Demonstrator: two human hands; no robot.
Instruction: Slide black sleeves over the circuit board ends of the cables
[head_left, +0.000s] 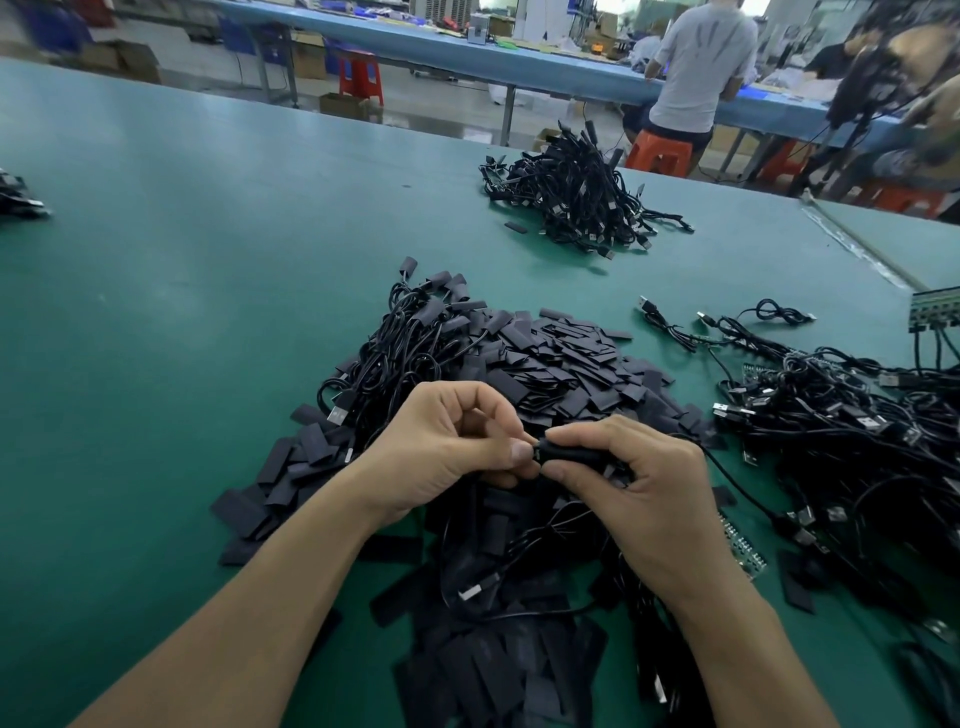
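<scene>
The left hand (452, 447) and right hand (639, 488) meet just above a heap of loose sleeves (561, 364) on the green table (182, 312), both with fingers curled. The left thumb and forefinger pinch the left end of 1 black sleeve (563, 451), and the right thumb and fingers grip its other end, where a thin cable (737, 488) trails off to the right. A tangle of cables (841, 415) lies at the right, and another bundle (576, 202) sits farther back.
</scene>
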